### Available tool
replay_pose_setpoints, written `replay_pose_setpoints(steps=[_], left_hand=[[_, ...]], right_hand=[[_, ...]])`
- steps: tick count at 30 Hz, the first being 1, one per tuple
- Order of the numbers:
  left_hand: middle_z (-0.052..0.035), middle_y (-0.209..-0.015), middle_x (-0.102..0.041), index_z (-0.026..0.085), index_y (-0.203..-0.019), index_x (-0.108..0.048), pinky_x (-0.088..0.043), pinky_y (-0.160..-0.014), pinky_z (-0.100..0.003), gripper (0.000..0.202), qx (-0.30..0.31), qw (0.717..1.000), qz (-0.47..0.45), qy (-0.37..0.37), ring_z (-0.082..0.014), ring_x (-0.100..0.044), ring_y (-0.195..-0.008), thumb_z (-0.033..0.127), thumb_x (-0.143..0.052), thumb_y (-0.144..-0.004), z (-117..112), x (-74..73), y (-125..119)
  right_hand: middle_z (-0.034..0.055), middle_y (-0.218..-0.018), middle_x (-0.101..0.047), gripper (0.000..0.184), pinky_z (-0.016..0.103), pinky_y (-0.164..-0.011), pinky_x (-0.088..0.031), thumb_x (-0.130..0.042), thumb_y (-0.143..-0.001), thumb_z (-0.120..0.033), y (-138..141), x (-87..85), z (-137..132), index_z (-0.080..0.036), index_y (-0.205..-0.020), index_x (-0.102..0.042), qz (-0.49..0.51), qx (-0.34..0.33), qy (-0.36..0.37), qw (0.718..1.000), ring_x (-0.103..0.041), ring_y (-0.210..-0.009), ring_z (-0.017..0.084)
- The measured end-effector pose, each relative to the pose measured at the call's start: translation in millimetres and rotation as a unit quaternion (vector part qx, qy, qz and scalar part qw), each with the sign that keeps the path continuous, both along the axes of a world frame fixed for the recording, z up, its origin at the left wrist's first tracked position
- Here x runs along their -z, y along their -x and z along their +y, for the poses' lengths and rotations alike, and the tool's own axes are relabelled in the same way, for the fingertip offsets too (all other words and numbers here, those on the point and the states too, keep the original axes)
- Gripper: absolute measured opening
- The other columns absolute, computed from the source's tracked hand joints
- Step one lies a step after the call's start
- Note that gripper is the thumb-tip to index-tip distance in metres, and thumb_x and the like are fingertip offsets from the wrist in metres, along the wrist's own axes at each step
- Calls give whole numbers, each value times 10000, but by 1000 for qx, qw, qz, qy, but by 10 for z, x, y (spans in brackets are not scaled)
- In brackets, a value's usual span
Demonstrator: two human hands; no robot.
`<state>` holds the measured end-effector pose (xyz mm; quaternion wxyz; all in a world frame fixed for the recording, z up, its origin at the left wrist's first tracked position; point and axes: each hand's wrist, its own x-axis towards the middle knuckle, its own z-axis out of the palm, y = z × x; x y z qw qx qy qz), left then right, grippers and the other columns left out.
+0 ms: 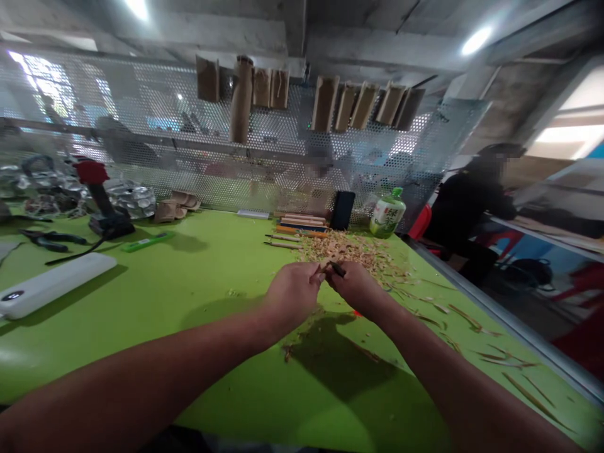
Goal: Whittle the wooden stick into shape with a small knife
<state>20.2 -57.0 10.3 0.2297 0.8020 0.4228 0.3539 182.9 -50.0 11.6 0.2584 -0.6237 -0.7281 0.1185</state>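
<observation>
Black stick (pinched), left hand, right hand

small dark thing between the left hand and right hand: was half hidden, too small to tell | white power bank: was cut off by the left edge | person on the right: head was blurred | metal mesh wall: one patch was blurred

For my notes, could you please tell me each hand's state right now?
Left hand: closed, anything held is unclear.
Right hand: closed, holding a small dark stick.
</observation>
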Motion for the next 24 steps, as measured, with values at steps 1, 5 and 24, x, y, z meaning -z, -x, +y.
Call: replay_pose_setpoints(steps=[1, 5, 24], left_hand=[[8, -610, -501, 159, -743, -598, -268, -561, -256, 238, 3, 1000, -1, -1, -121, -397, -554, 256, -452, -904, 6, 4, 1], [5, -629, -509, 160, -724, -576, -271, -563, -253, 235, 9, 1000, 8, -19, -122, -406, -575, 256, -457, -903, 23, 17, 4], [-8, -687, -562, 158, -755, -596, -334, -616, -251, 172, 70, 996, -1, -56, -133, -458, -636, 225, -495, -877, 70, 4, 16]], right_hand=[[-30, -459, -346, 351, 255, -448, -191, -434, -820, -328, -5, 0, 2, -219, -501, -337, 6, -5, 7, 1000, -293, -458, 99], [-31, -463, -347, 331, 251, -442, -191, -441, -808, -326, -20, 17, 16, -215, -507, -359, 14, -11, 24, 1000, -291, -459, 97], [-65, -437, -375, 251, 224, -422, -245, -531, -737, -336, -59, 17, -45, -212, -555, -411, 131, -10, 96, 987, -288, -419, 70]])
